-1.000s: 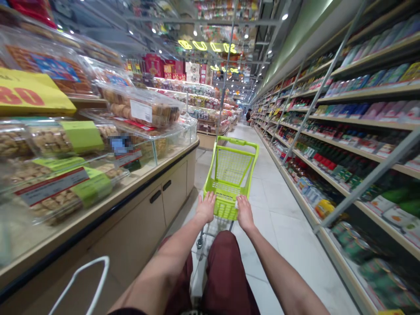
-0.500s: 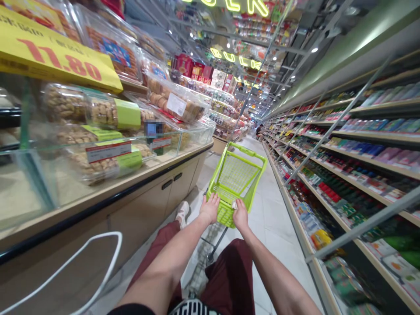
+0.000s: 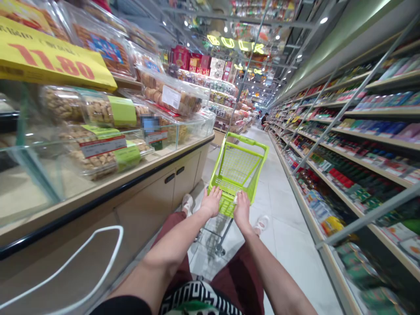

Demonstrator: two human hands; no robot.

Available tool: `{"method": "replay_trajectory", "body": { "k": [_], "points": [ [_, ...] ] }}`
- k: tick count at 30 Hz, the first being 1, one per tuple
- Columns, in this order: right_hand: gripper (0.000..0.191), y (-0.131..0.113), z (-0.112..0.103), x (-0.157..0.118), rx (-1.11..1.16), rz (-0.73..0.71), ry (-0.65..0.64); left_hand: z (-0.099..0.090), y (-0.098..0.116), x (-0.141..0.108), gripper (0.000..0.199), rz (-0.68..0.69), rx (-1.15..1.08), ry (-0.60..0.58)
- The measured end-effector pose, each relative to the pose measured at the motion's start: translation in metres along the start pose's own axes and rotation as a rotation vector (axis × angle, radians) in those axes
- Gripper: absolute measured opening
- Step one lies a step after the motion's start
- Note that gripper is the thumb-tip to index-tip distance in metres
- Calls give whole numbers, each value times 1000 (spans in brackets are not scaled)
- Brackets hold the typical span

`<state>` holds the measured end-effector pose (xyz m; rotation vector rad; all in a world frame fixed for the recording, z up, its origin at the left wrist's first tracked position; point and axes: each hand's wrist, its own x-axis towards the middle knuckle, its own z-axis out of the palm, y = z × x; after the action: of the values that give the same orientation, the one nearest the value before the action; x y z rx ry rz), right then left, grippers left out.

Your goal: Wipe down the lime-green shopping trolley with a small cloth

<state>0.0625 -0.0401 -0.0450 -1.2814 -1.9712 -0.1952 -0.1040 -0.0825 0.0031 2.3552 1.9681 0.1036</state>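
The left hand (image 3: pixel 211 202) and right hand (image 3: pixel 242 211) are both closed over the near rim of a small lime-green shopping cart (image 3: pixel 246 141), with a small white slip (image 3: pixel 235 200) showing beside the right hand. The cart stands on the tiled floor (image 3: pixel 288 245) between the person's white shoes (image 3: pixel 187 204), with a glass-fronted table (image 3: pixel 147 205) holding clear tubs of biscuits (image 3: pixel 98 111) on the left and long shelves of packaged goods (image 3: pixel 361 162) on the right.
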Motion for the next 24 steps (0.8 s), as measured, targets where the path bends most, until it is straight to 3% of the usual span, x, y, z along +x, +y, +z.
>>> {"method": "replay_trajectory", "body": {
  "k": [4,6,10,12,14,20,24],
  "points": [
    [57,-38,19,8,86,-86,-74,0,5,-6,76,25,-8,44],
    [57,-31,13,10,66,-80,-46,0,4,-8,73,3,-21,90],
    [56,14,-17,8,-27,23,74,1,1,-9,74,-89,-42,120],
    [53,25,-25,5,-47,63,90,0,0,-8,73,-103,-49,110],
    [50,17,-21,2,-30,58,60,-2,-1,-8,73,-100,-54,104],
    [56,-35,3,4,106,-112,-68,-9,-2,-13,68,-74,-54,86],
    [55,-12,-18,6,84,-83,-40,-10,-8,-18,68,-79,-58,80]
  ]
}}
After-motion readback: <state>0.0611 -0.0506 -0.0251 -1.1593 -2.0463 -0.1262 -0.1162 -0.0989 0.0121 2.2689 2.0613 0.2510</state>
